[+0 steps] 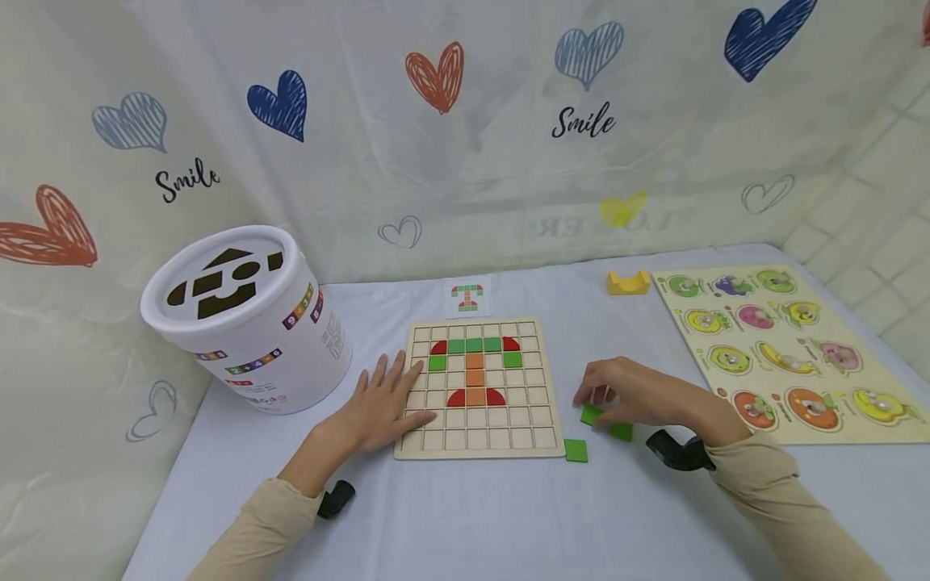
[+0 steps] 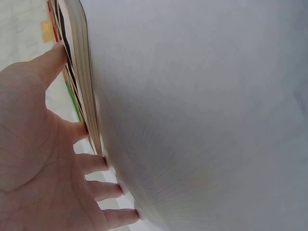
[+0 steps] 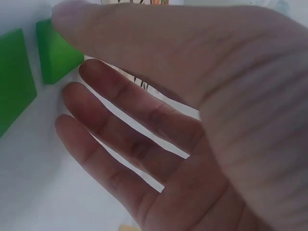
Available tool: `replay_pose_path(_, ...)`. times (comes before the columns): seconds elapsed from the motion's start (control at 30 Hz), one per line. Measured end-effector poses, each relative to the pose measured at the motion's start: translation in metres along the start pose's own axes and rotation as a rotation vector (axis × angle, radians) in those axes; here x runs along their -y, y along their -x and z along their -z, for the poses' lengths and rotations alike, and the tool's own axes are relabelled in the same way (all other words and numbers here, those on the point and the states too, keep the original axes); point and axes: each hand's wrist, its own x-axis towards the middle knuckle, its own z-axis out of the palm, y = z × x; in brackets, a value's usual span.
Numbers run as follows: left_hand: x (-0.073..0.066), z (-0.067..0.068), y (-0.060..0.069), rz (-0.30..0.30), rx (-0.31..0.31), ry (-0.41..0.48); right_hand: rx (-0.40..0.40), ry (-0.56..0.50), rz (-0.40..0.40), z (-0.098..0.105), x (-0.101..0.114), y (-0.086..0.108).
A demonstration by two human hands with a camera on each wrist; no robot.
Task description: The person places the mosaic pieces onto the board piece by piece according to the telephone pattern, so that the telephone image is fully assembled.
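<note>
My left hand (image 1: 381, 407) lies spread over the left edge of a wooden grid board (image 1: 443, 440), its fingers straight and thumb on the board. Red, green and orange pieces form a mushroom-like pattern there, with a green tile (image 1: 513, 360) at its right end. To the right of the board, my right hand (image 1: 628, 391) pinches a green square tile (image 1: 590, 415) between thumb and fingers, low over the cloth; the index finger is hidden in the right wrist view. A second green tile (image 1: 621, 432) lies under that hand, and a third green tile (image 1: 576, 451) by the board's lower right corner.
Behind the board lies a small pattern card (image 1: 468, 298). A white tub (image 1: 291, 371) with shaped holes in its lid stands at the left. At the right are a yellow arched block (image 1: 628, 283) and a fruit puzzle board (image 1: 788, 379). A printed curtain hangs behind.
</note>
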Motion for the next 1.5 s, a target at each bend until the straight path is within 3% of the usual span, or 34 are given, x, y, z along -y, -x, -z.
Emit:
replay_pose_path(0.63,0.0,-0.001,0.001,-0.005,-0.001,0.005,0.023,-0.107,-0.064,-0.004,-0.002,-0.001)
replay_pose_path(1.13,0.0,-0.001,0.002,-0.009,-0.006,0.008,0.005,-0.136,0.03,-0.003,-0.002,-0.002)
replay_pose_path(1.5,0.0,0.001,0.003,-0.001,-0.004,0.011,-0.137,-0.111,0.174,-0.004,0.018,-0.019)
